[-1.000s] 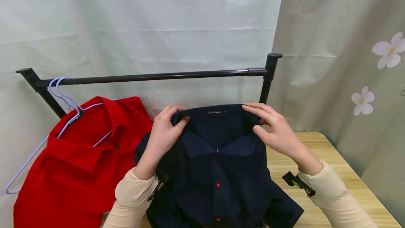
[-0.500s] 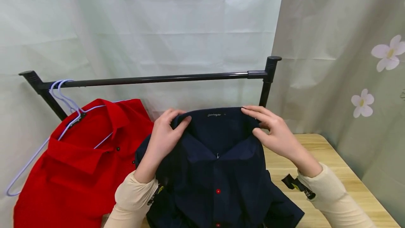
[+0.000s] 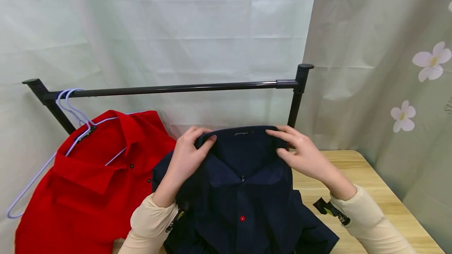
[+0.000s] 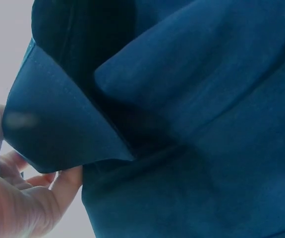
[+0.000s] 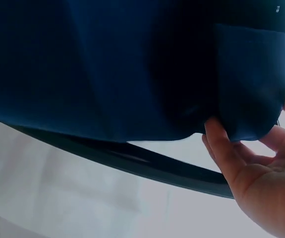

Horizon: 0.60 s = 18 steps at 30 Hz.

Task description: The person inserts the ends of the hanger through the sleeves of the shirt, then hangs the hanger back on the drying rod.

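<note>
A navy blue shirt (image 3: 263, 203) with a red button is held up by its collar in the middle of the head view. My left hand (image 3: 188, 154) grips the collar's left side, thumb inside the neck and fingers behind. On the collar's other side my right hand (image 3: 303, 154) holds the cloth between its thumb and fingers. The left wrist view shows the folded collar flap (image 4: 58, 119) over the left fingers. In the right wrist view the collar corner (image 5: 254, 84) lies within the right hand's grasp. The shirt's lower end is out of view.
To the left, a red shirt (image 3: 84, 207) hangs on light purple hangers (image 3: 75, 107) from a black rack bar (image 3: 183, 89). The rack's right post (image 3: 298, 97) rises behind the right hand. A wooden table (image 3: 339, 171) lies below right; pale curtains (image 3: 219, 30) hang behind.
Both hands and the navy collar have come slightly lower, and the hands a little closer together, the collar bowing more. The view tilted up slightly. Both hands keep their hold.
</note>
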### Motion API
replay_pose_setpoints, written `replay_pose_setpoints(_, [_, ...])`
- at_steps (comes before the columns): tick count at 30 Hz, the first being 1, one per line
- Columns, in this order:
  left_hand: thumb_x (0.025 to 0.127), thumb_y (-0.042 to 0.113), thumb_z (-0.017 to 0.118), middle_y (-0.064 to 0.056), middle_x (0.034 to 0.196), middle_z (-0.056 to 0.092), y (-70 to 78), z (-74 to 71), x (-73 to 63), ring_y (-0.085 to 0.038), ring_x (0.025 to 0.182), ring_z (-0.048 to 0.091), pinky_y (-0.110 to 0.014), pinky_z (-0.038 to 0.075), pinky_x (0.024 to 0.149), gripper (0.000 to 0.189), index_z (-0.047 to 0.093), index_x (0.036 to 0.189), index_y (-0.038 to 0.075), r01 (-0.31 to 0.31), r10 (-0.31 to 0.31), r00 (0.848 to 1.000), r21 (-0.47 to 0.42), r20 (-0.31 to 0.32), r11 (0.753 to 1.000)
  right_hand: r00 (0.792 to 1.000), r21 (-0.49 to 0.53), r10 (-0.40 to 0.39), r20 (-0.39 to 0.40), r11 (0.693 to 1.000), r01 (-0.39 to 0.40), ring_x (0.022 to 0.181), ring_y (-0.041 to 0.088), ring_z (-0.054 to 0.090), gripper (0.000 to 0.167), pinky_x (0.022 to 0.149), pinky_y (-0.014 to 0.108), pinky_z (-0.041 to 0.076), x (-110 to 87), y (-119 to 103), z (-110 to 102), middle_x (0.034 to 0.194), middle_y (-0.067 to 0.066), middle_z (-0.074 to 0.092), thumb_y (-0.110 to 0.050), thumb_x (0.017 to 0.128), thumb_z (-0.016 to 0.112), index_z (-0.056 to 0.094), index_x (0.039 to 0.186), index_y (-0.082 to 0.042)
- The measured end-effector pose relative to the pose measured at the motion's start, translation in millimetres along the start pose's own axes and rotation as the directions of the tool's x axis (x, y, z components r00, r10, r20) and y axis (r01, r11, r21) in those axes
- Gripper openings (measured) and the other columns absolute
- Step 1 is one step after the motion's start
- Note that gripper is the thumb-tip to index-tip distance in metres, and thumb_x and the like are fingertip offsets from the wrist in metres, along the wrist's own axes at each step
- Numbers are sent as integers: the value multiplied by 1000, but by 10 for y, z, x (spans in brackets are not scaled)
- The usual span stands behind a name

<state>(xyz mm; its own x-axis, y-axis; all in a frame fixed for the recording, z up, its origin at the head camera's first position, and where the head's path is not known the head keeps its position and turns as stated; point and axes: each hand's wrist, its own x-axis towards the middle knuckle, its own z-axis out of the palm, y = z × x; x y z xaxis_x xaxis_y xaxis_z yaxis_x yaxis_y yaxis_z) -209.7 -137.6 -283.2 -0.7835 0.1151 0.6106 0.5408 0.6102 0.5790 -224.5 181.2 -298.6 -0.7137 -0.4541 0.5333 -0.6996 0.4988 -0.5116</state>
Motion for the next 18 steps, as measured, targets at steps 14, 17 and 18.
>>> replay_pose_setpoints(14, [97,21,68,-5,103,65,-42,3,-24,-23,96,61,-40,47,83,17,74,110,12,45,-46,999,29,25,999,1000,1,-14,-8,1000,14,90,21,55,57,66,31,43,-2,14,77,149,13,48,-2,91,64,54,146,-12])
replay_pose_setpoints(17, [97,22,68,-5,105,65,-63,-4,-15,-24,98,61,-41,47,85,18,73,111,12,52,-53,998,34,34,998,1000,18,-6,-6,1000,6,71,15,47,58,63,30,41,12,11,94,150,11,47,-2,91,64,52,147,-12])
replay_pose_setpoints(18, [97,22,67,-5,106,65,-71,-8,-11,-24,98,61,-42,47,85,18,73,111,12,53,-54,998,37,35,998,1000,24,-5,-1,1000,5,69,15,45,59,63,29,41,17,12,100,150,11,46,-2,91,65,52,148,-12])
